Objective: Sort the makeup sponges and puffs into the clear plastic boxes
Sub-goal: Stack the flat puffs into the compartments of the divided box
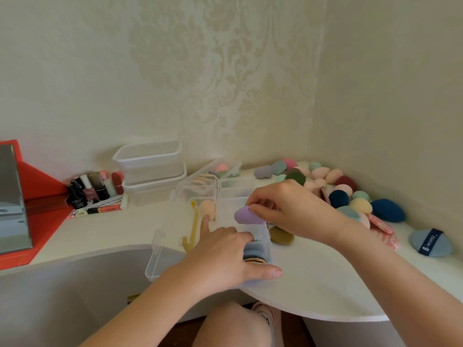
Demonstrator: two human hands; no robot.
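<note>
Setting (head view): a white table (313, 284) with a curved near edge, pushed into a corner of pale patterned wallpaper.
Divided box: the clear divided box (233, 194) sits open at the middle of the table, with its lid (160, 249) thrown back to the left and a yellow handle (194, 226) lying along its left side.
Right hand: the right hand (288, 209) reaches in from the right, fingers curled, pinching a lilac sponge (246, 216) between thumb and fingertips.
Lilac sponge position: over the right-hand compartments of the divided box; whether it touches the box cannot be told.
Left hand: the left hand (225, 254) grips the near end of the divided box. The thumb stretches along the near wall, the index finger lies straight toward the far side, and the other fingers bend down into a compartment.
Already in the box: a peach sponge (208, 207) in a left compartment and blue-grey puffs (256, 250) in the near compartment, beside the left fingers.
Olive sponge: the olive sponge (281, 235) lies on the table just right of the box, under the right wrist.
Unsorted pile: a heap of sponges (325, 176) in pink, green, maroon and cream fills the far right corner, with a dark blue sponge (387, 210) at its right end.
Puffs at right: pink patterned puffs (383, 230) and, nearer, a round blue puff (429, 242) with a dark ribbon.
Second box: another open clear box (225, 171) stands beyond the first, holding a few sponges.
Far left: stacked clear tubs (150, 169), nail polish bottles (92, 190), and a red tray (45, 186).
</note>
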